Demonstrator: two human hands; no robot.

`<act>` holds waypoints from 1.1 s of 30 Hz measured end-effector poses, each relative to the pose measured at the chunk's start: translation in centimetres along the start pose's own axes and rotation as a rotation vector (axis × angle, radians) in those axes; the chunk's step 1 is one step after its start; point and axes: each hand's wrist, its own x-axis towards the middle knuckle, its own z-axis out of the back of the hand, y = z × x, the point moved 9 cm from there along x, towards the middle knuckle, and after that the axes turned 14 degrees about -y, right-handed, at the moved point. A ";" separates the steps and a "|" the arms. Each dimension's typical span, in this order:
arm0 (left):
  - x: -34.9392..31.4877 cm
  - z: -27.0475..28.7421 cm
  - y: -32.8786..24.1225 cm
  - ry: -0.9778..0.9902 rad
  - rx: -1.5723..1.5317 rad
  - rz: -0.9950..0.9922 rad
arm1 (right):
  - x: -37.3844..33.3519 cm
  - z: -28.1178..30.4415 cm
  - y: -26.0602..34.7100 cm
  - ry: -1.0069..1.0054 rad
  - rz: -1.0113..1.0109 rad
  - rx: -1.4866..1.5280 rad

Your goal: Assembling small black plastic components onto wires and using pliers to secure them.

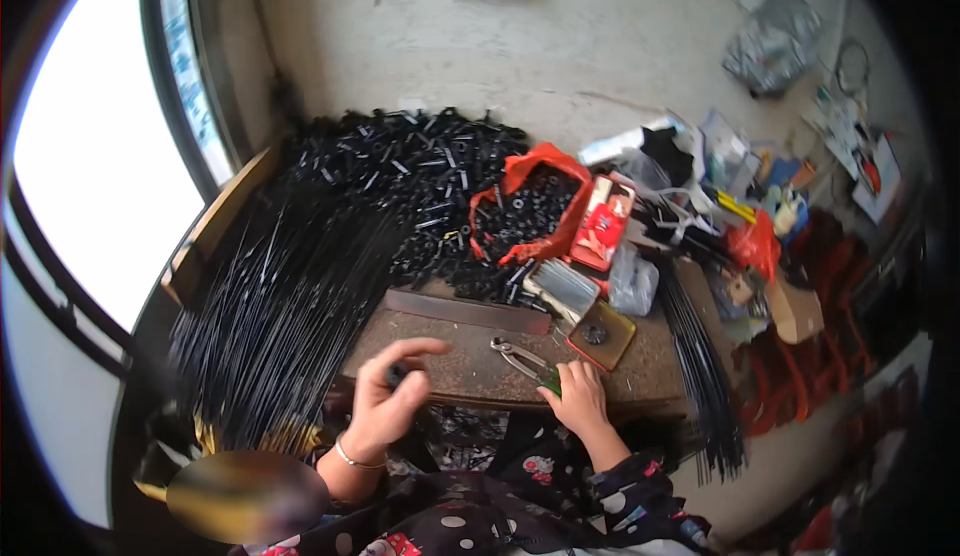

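My left hand is raised over the table's front edge, its index finger stretched out and the other fingers curled round a small black cylindrical part. A bracelet circles that wrist. Lying on the worn tabletop are pliers with metal jaws and green handles, the jaws pointing away to the left. My right hand covers the handle end with its fingers closed over it. Just behind the pliers sits a shallow yellowish tray with a small round black piece in it.
A flat metal bar lies across the table. Behind it rises a heap of black parts, beside a red bag of small black rings. Long black rods fill the left; another rod bundle overhangs the right edge.
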 end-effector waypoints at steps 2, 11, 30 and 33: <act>1.3 0.4 -1.2 -0.003 -0.179 0.017 | -0.4 0.2 -0.6 -0.023 -0.039 0.000; 5.7 -1.6 -8.5 0.010 -0.635 -0.223 | -1.6 8.3 5.8 0.136 -0.146 1.013; 2.7 21.6 6.4 -0.675 1.930 -0.154 | -8.0 7.8 -32.2 -0.136 -0.226 -0.244; 3.2 21.6 6.1 -0.475 1.835 0.128 | -7.7 9.2 -31.0 -0.045 -0.183 -0.179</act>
